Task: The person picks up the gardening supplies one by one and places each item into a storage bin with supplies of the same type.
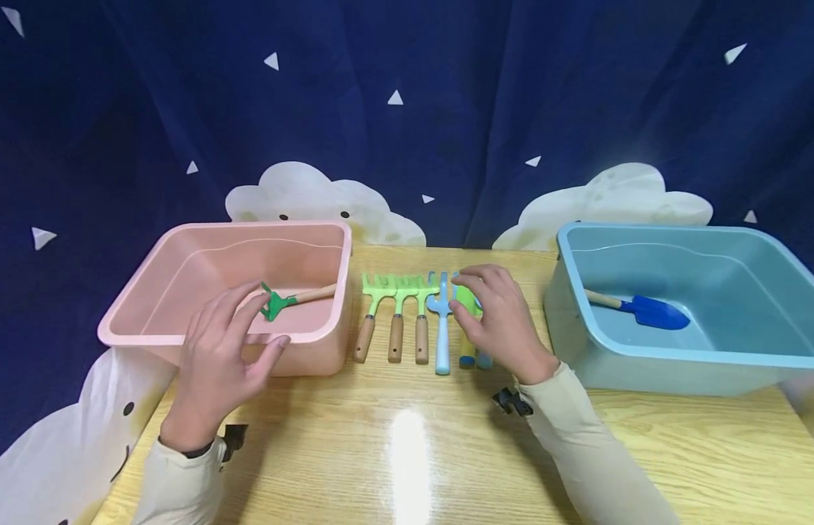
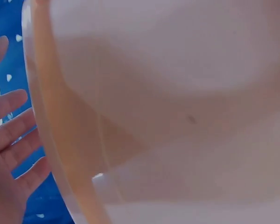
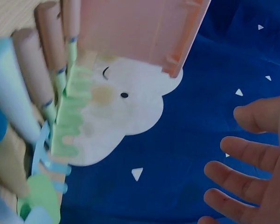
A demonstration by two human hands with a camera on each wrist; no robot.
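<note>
My left hand (image 1: 213, 364) hovers at the front rim of the pink tub (image 1: 138, 340), fingers relaxed and holding nothing. Inside that tub lies a small green hand rake (image 1: 275, 305) with a wooden handle. My right hand (image 1: 505, 321) is over the right end of a row of garden tools, fingers spread and nothing gripped in the right wrist view. The row has three green hand rakes (image 1: 396, 321) with wooden handles, a light blue hand fork (image 1: 442, 328) and a yellow-handled green tool (image 1: 468, 339). Another blue-handled tool (image 1: 484, 360) is mostly hidden under the right hand.
On the right stands a blue tub (image 1: 708, 356) holding a blue trowel (image 1: 659, 313) with a wooden handle. Both tubs flank the tool row on the wooden table (image 1: 341, 452). A dark blue curtain (image 1: 446, 131) with clouds and triangles hangs behind.
</note>
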